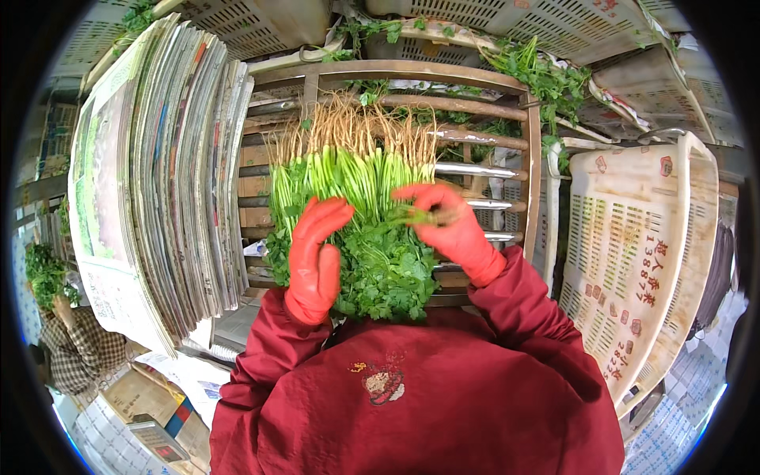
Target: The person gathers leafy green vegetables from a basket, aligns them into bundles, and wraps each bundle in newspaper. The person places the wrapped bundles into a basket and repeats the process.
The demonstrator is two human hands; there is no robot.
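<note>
A wide bundle of cilantro (386,267) lies on a metal-barred rack (499,172), its pale roots pointing away from me and its leaves towards me. My left hand (316,255), in a red rubber glove, rests upright along the left part of the bundle, thumb apart from the fingers, holding nothing that I can see. My right hand (454,228), gloved alike, is over the bundle's right side with its fingers bent round a thin cilantro sprig (412,217). The roots of that sprig are blurred near the palm.
A tall stack of newspapers (178,178) stands at the left of the rack. Plastic crates (623,237) are at the right, and more crates (552,24) line the far side. Loose cilantro (543,83) hangs over the far right corner. A person in a checked sleeve (77,350) holds greens at the far left.
</note>
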